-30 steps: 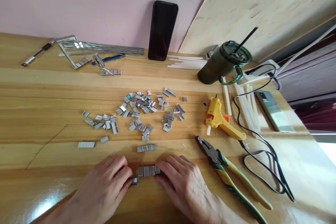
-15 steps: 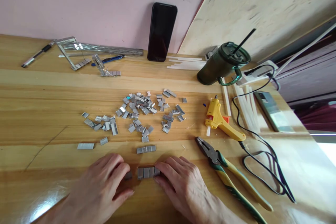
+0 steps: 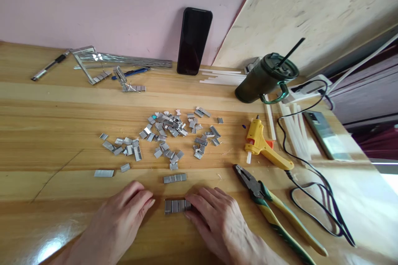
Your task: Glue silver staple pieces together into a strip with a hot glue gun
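Note:
My right hand (image 3: 216, 217) grips the right end of a short row of grey metal pieces (image 3: 175, 206) set edge to edge, thumb below and fingers above. To the left, my left hand (image 3: 121, 217) is closed, thumb pressed against the forefinger; whatever lies between them is hidden. A gap separates its fingertips from the row. Just beyond both hands lies a second short metal row (image 3: 174, 178). A flat metal strip (image 3: 104, 173) and a single small piece (image 3: 125, 167) are beyond the left hand. Farther off, loose metal pieces (image 3: 168, 126) lie in scattered heaps.
Pliers (image 3: 256, 190) and a yellow glue gun (image 3: 261, 145) with a looping cable lie on the right. Behind them stands a dark cup (image 3: 264, 78) with a straw. A phone (image 3: 195, 41) leans on the wall, near thin metal rods (image 3: 133, 61) and a pen (image 3: 49, 66).
My left thumb has come up against the forefinger, and the small grey piece beside those fingers is no longer visible. The right hand keeps its grip on the row. The view has shifted slightly.

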Tool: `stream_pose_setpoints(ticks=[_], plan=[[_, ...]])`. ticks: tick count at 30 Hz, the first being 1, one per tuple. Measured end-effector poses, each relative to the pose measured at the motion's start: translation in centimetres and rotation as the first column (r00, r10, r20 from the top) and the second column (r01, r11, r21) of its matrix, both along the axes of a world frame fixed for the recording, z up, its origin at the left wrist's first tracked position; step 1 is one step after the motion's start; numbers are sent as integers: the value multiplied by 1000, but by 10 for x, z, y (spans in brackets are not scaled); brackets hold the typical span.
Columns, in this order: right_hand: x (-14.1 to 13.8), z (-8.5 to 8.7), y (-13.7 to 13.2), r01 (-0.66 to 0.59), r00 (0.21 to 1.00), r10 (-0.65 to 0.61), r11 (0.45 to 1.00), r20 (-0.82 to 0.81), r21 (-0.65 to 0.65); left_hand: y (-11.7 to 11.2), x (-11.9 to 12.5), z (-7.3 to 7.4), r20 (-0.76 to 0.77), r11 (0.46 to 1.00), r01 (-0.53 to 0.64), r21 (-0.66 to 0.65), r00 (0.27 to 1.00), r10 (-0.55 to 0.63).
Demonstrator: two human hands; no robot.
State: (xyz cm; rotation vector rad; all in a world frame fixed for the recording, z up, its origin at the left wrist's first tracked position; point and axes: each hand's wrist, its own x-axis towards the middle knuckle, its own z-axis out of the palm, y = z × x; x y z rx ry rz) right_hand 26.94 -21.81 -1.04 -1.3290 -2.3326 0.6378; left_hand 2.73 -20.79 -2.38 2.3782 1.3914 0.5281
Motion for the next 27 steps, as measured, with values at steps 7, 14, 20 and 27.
stream_pose_setpoints(ticks=[7, 14, 20, 27], plan=[[1, 0, 0, -5, 1000, 5, 1000, -5, -5, 5, -17, 12, -88, 994, 95, -49, 991, -99], [2, -2, -1, -14, 1000, 15, 1000, 17, -9, 11, -5, 19, -189, 982, 184, 35, 966, -174], [1, -3, 0, -5, 1000, 5, 1000, 8, 27, 9, 8, 14, -123, 979, 201, 25, 973, -196], [0, -4, 0, -2, 1000, 2, 1000, 12, 31, 6, 10, 10, -99, 979, 197, 52, 976, -191]])
